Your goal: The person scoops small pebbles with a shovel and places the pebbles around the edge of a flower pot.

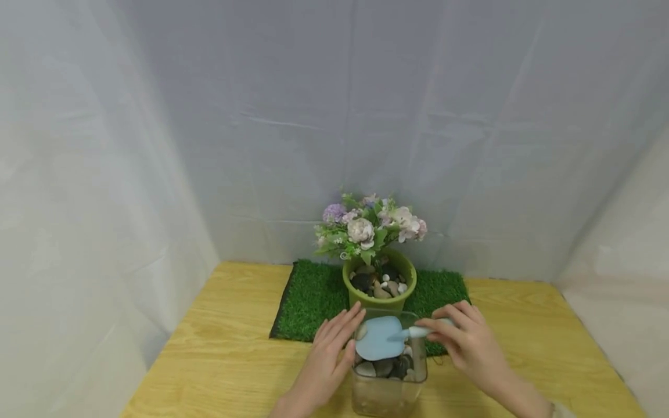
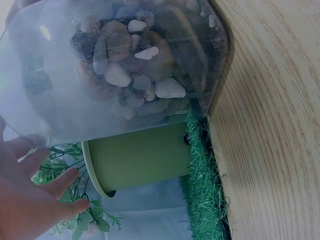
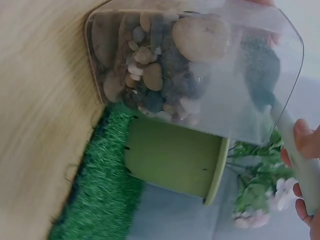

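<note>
My right hand [image 1: 473,342] grips the pale handle of a small light-blue toy shovel [image 1: 380,341]. The shovel's blade lies inside the top of a clear plastic container [image 1: 384,400], above the stones [image 1: 384,367]. In the right wrist view, thumb and fingers wrap the handle [image 3: 295,155], and the blade shows through the clear wall. Fairly straight fingers of my left hand [image 1: 330,357] rest at the container's left rim. Dark, tan and white stones [image 2: 117,75] fill the lower part of the container in the left wrist view.
Just behind the container stands a green flowerpot [image 1: 411,284] with stones and artificial flowers [image 1: 360,231]. It sits on a rectangle of artificial grass [image 1: 313,302]. Beneath is a wooden table [image 1: 209,348], with white cloth [image 1: 261,116] hanging behind and at both sides.
</note>
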The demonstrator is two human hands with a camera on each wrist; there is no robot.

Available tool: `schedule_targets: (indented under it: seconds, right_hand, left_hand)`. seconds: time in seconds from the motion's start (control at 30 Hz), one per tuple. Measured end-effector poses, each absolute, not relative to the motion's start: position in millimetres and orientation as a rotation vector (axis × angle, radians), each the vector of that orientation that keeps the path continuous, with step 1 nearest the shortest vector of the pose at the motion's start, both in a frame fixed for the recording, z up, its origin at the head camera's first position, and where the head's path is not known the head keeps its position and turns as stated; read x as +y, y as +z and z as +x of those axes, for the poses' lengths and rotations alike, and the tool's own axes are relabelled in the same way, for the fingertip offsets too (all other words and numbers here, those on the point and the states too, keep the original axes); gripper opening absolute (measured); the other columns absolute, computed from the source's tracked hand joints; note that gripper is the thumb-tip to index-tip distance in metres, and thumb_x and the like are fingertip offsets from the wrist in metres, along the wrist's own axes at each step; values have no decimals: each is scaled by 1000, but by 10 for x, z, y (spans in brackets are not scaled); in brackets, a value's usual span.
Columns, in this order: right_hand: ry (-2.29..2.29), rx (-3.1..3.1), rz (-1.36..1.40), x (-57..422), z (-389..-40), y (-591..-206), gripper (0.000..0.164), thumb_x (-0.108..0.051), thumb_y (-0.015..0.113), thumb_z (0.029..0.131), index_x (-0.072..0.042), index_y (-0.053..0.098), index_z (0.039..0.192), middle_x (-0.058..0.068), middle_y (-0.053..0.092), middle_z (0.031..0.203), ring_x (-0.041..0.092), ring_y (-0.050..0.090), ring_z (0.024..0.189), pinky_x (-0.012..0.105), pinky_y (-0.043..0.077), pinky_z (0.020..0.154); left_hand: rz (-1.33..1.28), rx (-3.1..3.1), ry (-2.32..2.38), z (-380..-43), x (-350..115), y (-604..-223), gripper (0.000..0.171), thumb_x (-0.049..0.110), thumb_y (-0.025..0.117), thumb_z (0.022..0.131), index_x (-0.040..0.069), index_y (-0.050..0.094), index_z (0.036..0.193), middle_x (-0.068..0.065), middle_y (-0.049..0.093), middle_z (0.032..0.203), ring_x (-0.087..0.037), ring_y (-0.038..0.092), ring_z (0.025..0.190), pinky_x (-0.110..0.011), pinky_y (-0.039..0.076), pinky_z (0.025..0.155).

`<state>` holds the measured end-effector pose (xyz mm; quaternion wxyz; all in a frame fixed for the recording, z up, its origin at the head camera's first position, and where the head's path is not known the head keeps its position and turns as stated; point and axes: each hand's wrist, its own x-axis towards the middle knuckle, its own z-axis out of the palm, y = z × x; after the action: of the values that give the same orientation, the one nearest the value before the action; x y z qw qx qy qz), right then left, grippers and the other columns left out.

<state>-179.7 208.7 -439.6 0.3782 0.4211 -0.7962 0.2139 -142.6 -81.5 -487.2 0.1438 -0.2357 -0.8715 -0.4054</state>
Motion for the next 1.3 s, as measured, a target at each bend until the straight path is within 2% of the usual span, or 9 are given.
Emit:
schedule_targets:
  seconds: [0.23, 0.47, 0.67, 0.77, 0.8, 0.9, 0.93, 1.13, 1.3]
  right_hand:
    - [710, -1963, 1030, 2220, -1780, -4435, 35, -42, 56, 101, -18, 80, 105, -4, 68, 94, 10, 49, 84, 21, 38, 74]
    - [734, -2058, 938, 2366, -1742, -4391, 39, -46, 54, 100, -18, 80, 106, -5, 69, 96, 9, 49, 88, 19, 40, 78]
    - [721, -2057, 891, 2463, -1782, -4293, 40, -46, 53, 100, -17, 80, 105, -5, 70, 94, 9, 47, 87, 21, 38, 76]
    - [693, -2053, 856, 2521, -1850, -4225, 19, -26, 72, 92, -15, 81, 105, -3, 70, 93, 10, 47, 86, 22, 37, 74]
    - [681, -2052, 843, 2541, -1882, -4200, 17, -17, 77, 87, -14, 81, 104, -2, 70, 92, 11, 47, 86, 23, 37, 74]
    - [621, -2045, 798, 2597, -2006, -4127, 39, 7, 85, 68, -11, 81, 101, 3, 71, 90, 15, 48, 84, 26, 35, 73]
    - [590, -2045, 785, 2614, -2055, -4104, 41, 9, 85, 65, -10, 81, 101, 4, 71, 88, 17, 48, 83, 27, 35, 72]
    - [370, -2074, 764, 2665, -2346, -3965, 29, 2, 85, 73, -8, 81, 100, 9, 68, 84, 25, 50, 77, 36, 37, 68]
    - [183, -2112, 791, 2587, -2515, -3889, 19, -3, 83, 78, -9, 80, 96, 10, 66, 85, 30, 52, 81, 41, 38, 66]
  left_hand:
    - [-682, -2507, -1165, -1432, -809, -4875, 48, 25, 43, 110, 24, 40, 158, 10, 30, 164, -31, 33, 149, -71, 22, 114]
    - [-661, -2518, -1176, -1433, -813, -4870, 50, 22, 44, 109, 24, 38, 159, 14, 27, 165, -28, 31, 150, -69, 20, 116]
    - [-678, -2518, -1178, -1432, -824, -4864, 49, 25, 43, 110, 22, 38, 159, 12, 26, 165, -29, 31, 150, -69, 18, 117]
    - [-681, -2519, -1167, -1435, -823, -4859, 49, 26, 42, 110, 22, 38, 159, 12, 26, 166, -29, 31, 150, -68, 18, 117]
    - [-681, -2519, -1164, -1437, -821, -4858, 49, 26, 42, 110, 22, 38, 159, 12, 26, 166, -28, 31, 150, -68, 18, 117]
    - [-680, -2514, -1150, -1437, -817, -4865, 51, 22, 44, 109, 23, 38, 159, 12, 26, 165, -29, 32, 150, -68, 19, 117]
    - [-680, -2512, -1147, -1436, -816, -4869, 51, 21, 45, 108, 23, 38, 159, 12, 27, 165, -30, 32, 150, -68, 19, 117]
    - [-682, -2504, -1149, -1425, -809, -4881, 51, 20, 45, 108, 22, 38, 159, 9, 28, 165, -32, 32, 149, -69, 20, 116]
    - [-684, -2505, -1138, -1421, -814, -4881, 51, 23, 44, 109, 23, 37, 159, 10, 27, 166, -30, 32, 150, -68, 19, 117]
